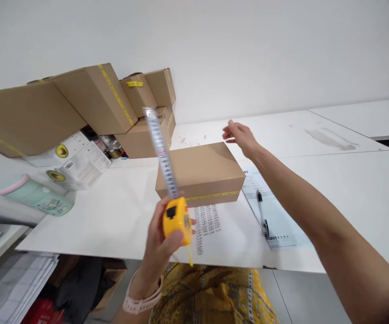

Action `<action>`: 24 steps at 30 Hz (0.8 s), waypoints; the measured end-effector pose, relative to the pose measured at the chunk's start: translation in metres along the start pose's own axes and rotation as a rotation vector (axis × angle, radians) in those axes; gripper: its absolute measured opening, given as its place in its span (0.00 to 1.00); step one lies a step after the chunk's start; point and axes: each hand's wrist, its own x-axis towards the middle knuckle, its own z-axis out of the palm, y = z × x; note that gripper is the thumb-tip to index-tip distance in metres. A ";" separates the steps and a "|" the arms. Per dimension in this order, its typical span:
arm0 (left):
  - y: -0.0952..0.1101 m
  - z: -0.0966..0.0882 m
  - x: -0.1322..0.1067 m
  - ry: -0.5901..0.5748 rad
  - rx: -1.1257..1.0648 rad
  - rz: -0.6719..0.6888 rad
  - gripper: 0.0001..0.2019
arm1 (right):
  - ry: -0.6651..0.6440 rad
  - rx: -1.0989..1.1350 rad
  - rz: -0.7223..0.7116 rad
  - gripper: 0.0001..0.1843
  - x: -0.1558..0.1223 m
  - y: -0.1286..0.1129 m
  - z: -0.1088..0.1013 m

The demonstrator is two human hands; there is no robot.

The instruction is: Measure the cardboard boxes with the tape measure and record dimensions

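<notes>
A yellow tape measure [177,221] sits in my left hand [162,238], fingers wrapped round its case. Its pulled-out blade [162,155] points up and away, passing in front of a brown cardboard box [203,164] that lies closed on the white table. Yellow tape runs along the box's near side. Beyond the box's far right corner, my right hand [241,136] is raised with loosely bent fingers, somewhat apart and holding nothing. Under and before the box lies a paper sheet [230,234] with rows of small printed labels [207,220].
Several cardboard boxes [89,94] are stacked at the back left, above white avocado-print cartons [82,164]. A mint tumbler [41,198] leans at the left. A pen [261,211] rests on a pale blue folder [287,227] to the right. The table [356,211] meets a white wall.
</notes>
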 end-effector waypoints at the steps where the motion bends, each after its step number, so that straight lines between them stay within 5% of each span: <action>1: -0.004 -0.016 -0.004 0.089 0.059 0.059 0.37 | 0.002 -0.031 0.027 0.31 -0.014 0.007 -0.013; 4: -0.026 -0.056 -0.004 0.256 0.142 0.040 0.37 | -0.101 -0.183 0.099 0.34 -0.067 0.029 -0.042; 8: -0.044 -0.076 0.011 0.175 0.097 -0.101 0.35 | -0.289 -0.230 0.066 0.40 -0.118 0.035 -0.051; 12: -0.014 -0.068 0.032 0.137 0.058 0.062 0.32 | -0.201 -0.326 -0.076 0.42 -0.118 0.000 -0.043; 17: 0.030 -0.056 0.053 0.096 0.077 0.187 0.31 | 0.012 -0.540 -0.125 0.27 -0.081 -0.030 -0.032; 21: 0.029 -0.040 0.029 0.138 0.122 0.224 0.31 | -0.030 -0.452 -0.329 0.19 -0.066 -0.024 -0.027; 24: 0.014 -0.015 -0.007 -0.014 0.025 0.091 0.35 | -0.115 -0.478 -0.424 0.14 -0.067 -0.024 -0.025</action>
